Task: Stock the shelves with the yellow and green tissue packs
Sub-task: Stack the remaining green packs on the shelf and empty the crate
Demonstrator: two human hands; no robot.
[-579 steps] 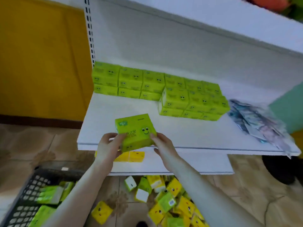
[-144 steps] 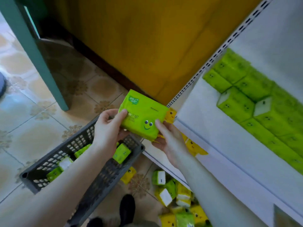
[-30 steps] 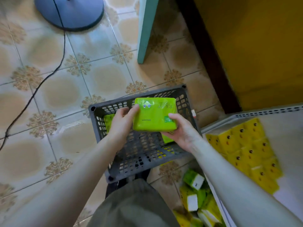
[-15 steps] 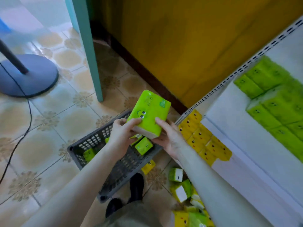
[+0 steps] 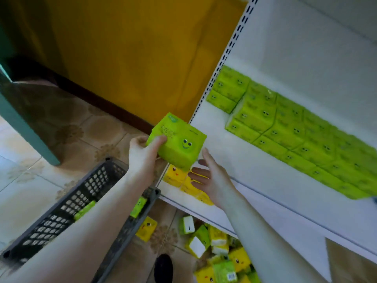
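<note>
Nearest, loose packs (image 5: 214,252), yellow and green, litter the floor. At the left, the basket (image 5: 61,211) holds a few green ones. Above its rim the left grip (image 5: 142,158) is closed on the left end of a green pack (image 5: 177,144), thumb on the smiley top face, carrying it in the air. The right grip (image 5: 212,180) is wide, fingers straight, holding nothing, just below the pack's right corner. Under both lie yellow packs (image 5: 177,176) on the lower shelf (image 5: 173,193).

The pack hovers at the front-left corner of the shelf (image 5: 224,156). Its long axis seems to run from one grip toward the other, roughly along the shelf front. The green rows (image 5: 285,129) lie ahead and to the right, well apart, so the carrying falls to the left grip. Bare shelf lies between pack and rows, and the slotted upright (image 5: 220,64) bounds the left side.
</note>
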